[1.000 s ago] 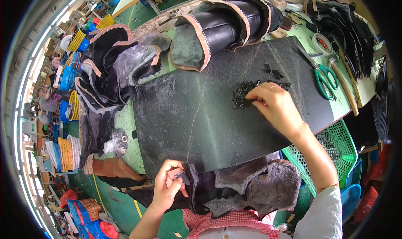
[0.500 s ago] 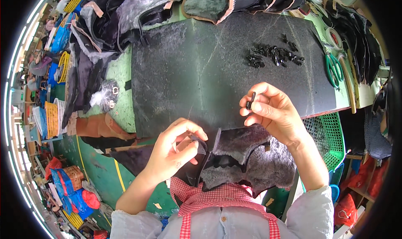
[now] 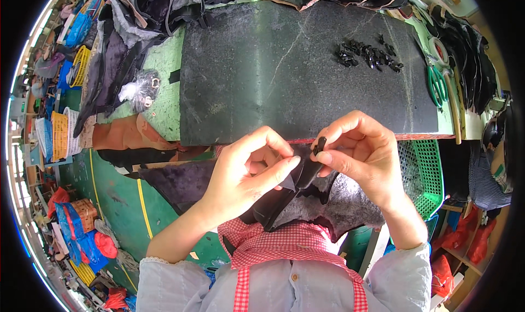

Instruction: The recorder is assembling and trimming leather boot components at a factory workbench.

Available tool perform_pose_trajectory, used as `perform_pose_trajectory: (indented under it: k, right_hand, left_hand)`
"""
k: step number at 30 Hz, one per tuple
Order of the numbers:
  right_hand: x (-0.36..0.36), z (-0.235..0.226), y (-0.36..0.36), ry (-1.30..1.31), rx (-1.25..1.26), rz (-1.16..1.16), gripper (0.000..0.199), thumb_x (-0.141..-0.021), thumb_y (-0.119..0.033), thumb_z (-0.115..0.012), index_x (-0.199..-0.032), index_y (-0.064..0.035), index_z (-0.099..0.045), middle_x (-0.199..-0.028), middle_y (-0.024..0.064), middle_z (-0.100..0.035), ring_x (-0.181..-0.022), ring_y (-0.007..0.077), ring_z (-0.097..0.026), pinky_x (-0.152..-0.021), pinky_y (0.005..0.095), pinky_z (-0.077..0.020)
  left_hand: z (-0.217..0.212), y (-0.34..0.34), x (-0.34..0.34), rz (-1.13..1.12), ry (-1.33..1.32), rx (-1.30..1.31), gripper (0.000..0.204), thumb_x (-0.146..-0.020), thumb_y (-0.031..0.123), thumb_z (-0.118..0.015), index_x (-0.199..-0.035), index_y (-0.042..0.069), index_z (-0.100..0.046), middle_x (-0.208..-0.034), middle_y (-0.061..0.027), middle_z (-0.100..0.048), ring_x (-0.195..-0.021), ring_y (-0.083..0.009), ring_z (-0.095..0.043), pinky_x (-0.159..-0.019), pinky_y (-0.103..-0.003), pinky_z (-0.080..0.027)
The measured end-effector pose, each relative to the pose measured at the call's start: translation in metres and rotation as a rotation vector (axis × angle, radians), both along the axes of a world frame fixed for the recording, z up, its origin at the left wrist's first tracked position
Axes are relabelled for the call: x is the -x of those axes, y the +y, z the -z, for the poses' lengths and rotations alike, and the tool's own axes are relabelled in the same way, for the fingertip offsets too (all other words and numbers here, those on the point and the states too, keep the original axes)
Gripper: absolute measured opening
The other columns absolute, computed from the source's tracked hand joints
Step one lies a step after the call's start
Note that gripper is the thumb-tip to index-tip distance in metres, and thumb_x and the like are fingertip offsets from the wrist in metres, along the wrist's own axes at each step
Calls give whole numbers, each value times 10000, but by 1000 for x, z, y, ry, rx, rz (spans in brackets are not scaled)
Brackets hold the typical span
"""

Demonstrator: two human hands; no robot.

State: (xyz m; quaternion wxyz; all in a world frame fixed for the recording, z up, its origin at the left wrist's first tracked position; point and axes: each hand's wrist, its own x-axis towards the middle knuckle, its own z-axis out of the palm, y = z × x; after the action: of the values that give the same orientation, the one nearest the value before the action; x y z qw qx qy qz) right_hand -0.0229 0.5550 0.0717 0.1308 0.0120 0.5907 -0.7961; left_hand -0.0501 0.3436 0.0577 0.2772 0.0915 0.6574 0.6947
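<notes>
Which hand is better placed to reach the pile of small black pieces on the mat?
Probably the right hand: it is nearer the pile, toward the right of the mat, though it pinches one black piece. The left hand holds the dark material.

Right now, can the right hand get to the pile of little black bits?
Probably yes: only dark board shows between the right hand and the pile, though its fingertips are pinching one small black piece.
</notes>
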Motion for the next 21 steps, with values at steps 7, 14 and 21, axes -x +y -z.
perform_pose_trajectory:
  k: [7,14,21]
  right_hand:
    - [-6,-9,-3,25,-164,42,193,-843,33,-679,-999,-16,-575,-985,43,-619,-868,93,-625,-715,220,-558]
    - [-10,-16,-5,89,-301,43,213,-823,3,-708,-998,-24,-589,-967,31,-626,-898,79,-616,-695,206,-534]
    - [-14,-18,-5,163,-550,-20,254,-792,-25,-733,-1010,-44,-604,-909,10,-647,-858,85,-637,-677,223,-506]
  left_hand:
    - [2,9,-8,-37,144,-25,88,-882,21,-659,-913,3,-579,-826,-20,-618,-696,-38,-591,-564,-186,-480]
    - [-3,9,-10,21,127,35,97,-870,-42,-644,-929,-11,-574,-953,-34,-574,-854,-67,-589,-727,-201,-521]
    - [-1,15,-13,-50,111,-33,82,-894,-1,-629,-909,3,-549,-744,-16,-594,-608,-36,-580,-515,-178,-456]
